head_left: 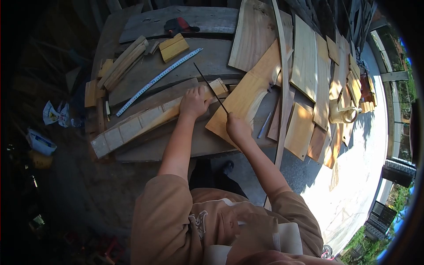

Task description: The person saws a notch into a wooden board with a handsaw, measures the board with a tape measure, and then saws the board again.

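My left hand (pixel 193 102) is closed over the top of a long wooden bar (pixel 150 118) near its right end. Pale squares separated by cross lines run along the bar, which lies slantwise on the bench. In my right hand (pixel 238 129) is the near end of a thin, dark, straight blade (pixel 207 81), possibly a saw seen edge-on. The blade slants away to the upper left and crosses the bar just right of my left hand. Beneath my right hand lies a wide wooden board (pixel 247 90) with an uneven edge.
A white measuring tape (pixel 154 79) lies stretched behind the bar. Wooden sticks (pixel 123 62), a yellowish block (pixel 174 47) and a cap (pixel 180 26) sit farther back. To the right are a pen (pixel 264 125), a long thin strip (pixel 283 79), several boards (pixel 304 57) and a tape roll (pixel 350 115).
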`<state>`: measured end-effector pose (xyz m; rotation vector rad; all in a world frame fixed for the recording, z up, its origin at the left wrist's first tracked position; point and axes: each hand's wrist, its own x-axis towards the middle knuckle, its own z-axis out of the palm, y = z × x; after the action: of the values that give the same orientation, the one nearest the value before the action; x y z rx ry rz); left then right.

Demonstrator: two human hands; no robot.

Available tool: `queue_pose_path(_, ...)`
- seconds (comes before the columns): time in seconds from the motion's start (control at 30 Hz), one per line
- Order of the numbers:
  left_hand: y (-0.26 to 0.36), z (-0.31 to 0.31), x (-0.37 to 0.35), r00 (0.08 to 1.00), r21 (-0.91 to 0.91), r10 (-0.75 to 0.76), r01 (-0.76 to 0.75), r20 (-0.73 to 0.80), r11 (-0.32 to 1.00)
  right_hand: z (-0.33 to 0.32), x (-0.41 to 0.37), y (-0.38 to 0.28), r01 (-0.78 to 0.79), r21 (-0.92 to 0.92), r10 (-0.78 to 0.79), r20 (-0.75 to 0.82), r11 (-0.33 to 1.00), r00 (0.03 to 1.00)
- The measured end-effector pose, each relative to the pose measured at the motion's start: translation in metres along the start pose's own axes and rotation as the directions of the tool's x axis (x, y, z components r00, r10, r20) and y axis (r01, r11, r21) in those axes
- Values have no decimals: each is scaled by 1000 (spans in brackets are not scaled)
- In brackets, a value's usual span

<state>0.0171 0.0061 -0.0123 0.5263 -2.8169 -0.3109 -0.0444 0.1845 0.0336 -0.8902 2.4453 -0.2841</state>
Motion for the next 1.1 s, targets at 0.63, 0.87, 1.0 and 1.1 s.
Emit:
queue_pose_path(0.63,0,0,0,1000,-4,-13,13,9,1000,18,-44,34,21,-30,-24,-84,999,996)
queue_pose_path(0.87,2,-4,1,997,-28,-41,43,65,999,9,2,9,15,-36,-14,19,999,1000)
queue_pose_path(1.0,2,-4,1,998,-27,-33,34,52,999,-8,50,-31,108,107,-106,-26,988,994)
queue_pose_path(1.1,1,-2,1,999,-31,-22,22,29,999,-8,29,-20,36,61,-37,12,997,999)
